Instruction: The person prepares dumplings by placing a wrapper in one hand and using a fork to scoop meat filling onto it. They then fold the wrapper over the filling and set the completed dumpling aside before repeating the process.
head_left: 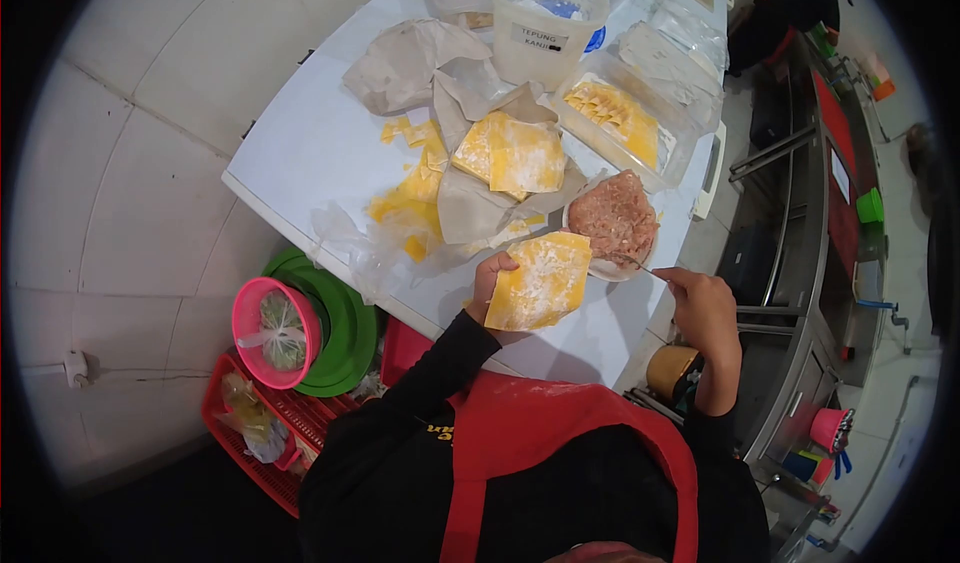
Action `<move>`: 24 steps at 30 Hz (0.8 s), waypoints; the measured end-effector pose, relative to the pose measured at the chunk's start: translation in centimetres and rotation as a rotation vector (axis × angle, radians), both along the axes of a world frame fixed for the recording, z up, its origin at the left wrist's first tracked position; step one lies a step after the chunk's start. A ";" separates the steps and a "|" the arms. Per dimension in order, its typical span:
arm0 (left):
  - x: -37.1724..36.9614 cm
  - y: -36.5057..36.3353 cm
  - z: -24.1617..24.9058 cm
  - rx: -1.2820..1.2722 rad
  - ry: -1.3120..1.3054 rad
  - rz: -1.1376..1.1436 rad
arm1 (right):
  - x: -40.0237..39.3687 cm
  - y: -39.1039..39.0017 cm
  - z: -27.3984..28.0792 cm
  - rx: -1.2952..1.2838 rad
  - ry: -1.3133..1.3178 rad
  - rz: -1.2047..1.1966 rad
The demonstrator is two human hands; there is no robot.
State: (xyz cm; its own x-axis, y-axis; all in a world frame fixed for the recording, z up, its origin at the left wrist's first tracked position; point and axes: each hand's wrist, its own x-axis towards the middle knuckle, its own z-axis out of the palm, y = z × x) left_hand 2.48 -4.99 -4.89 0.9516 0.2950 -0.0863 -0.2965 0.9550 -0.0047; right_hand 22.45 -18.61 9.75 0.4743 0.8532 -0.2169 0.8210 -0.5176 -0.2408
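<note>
My left hand (486, 285) is closed on a square yellow dough wrapper (541, 281) dusted with white flour, held near the table's front edge. In my right hand (704, 311) is the handle of a thin metal utensil (645, 268), whose far end reaches into pink minced meat (613, 213). What shape that end has, I cannot tell. The meat is heaped in a white bowl (610, 272) just beyond the held wrapper. Behind it, a stack of floured yellow wrappers (526, 158) lies on brown paper (470, 208).
A clear tub (665, 168) holds folded yellow pieces (615, 113). Beside it stands a labelled flour bucket (535, 58). Yellow scraps (410, 208) and a plastic bag (350, 248) lie at left. Below are a pink bucket (245, 333) and a red basket (225, 433). Another person (795, 8) is far right.
</note>
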 end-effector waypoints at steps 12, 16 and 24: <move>-0.3 0.2 -1.4 0.011 -0.007 0.004 | -1.2 0.7 -3.5 -0.012 -0.365 0.160; -0.1 0.2 -2.1 0.020 0.015 -0.017 | -2.0 -0.3 -3.1 -0.120 -0.370 0.201; -0.3 0.2 -2.7 0.009 0.006 -0.011 | -0.9 0.1 -2.9 0.005 -0.302 0.150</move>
